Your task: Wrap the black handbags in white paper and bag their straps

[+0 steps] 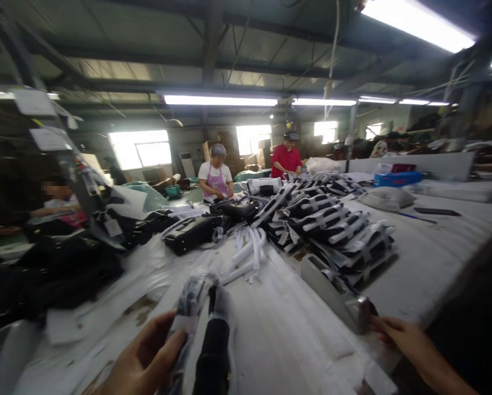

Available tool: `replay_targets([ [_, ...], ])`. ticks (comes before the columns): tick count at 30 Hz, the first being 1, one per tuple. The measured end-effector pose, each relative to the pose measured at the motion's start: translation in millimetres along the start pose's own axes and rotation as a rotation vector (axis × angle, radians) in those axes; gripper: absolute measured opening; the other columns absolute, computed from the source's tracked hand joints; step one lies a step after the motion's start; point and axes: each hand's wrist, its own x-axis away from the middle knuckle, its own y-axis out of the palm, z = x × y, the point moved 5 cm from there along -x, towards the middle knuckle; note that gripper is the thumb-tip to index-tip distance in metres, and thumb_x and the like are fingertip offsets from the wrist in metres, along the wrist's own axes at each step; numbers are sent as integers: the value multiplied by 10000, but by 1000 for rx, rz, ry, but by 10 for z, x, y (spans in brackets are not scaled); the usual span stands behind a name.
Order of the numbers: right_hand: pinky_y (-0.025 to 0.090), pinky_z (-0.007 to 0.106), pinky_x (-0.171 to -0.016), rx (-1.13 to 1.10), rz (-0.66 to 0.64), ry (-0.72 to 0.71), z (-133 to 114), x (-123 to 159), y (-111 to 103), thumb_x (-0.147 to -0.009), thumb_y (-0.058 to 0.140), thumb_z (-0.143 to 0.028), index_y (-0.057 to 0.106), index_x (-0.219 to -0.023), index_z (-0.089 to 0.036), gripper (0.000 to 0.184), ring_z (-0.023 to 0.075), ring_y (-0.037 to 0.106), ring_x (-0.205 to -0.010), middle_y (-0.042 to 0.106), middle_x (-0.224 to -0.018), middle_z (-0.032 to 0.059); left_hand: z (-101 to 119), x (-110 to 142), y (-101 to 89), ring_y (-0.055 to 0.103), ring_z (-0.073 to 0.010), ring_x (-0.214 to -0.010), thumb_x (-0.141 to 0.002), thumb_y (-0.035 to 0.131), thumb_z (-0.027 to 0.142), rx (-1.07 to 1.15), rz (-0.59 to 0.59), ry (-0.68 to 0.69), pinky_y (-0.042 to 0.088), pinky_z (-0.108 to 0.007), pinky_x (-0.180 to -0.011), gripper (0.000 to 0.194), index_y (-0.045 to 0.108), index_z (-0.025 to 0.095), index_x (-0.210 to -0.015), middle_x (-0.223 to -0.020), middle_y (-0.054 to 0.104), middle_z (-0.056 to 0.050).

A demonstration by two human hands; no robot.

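Now, head view, left hand [147, 354]: pinching a plastic-wrapped black item [211, 351] between thumb and fingers.
Black item: at the near side of the worktop [278, 321].
Right hand [406, 340]: at a grey object's [332, 291] metal end; cannot tell whether it grips.
Pile [336, 225]: wrapped black bundles, beyond.

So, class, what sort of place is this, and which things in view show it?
Probably a factory workshop: a long white worktable piled with wrapped black items, tube lights overhead, and a co-worker in red standing beyond the pile.

Bright windows [152, 149] and tube lights [221, 101] under a dark ceiling [147, 30]
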Motion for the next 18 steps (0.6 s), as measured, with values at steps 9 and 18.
replay_targets([
  [9,530,266,-585,-183,-729,-326,-1449,1599,1572,-762,720,-603,747,-735,-201,404,179,621,-592,702,-677,59,242,180,262,687,-284,-1012,-693,753,572,-15,-42,193,506,-366,-915,518,669,186,-1028,-1008,748,-82],
  [18,439,194,-465,-303,-953,-429,-2196,2220,2460,-743,770,-578,694,-675,-130,460,109,572,-476,669,-571,29,389,266,261,693,-273,-936,-672,782,486,-131,39,325,517,-342,-839,400,697,187,-923,-925,756,-65],
])
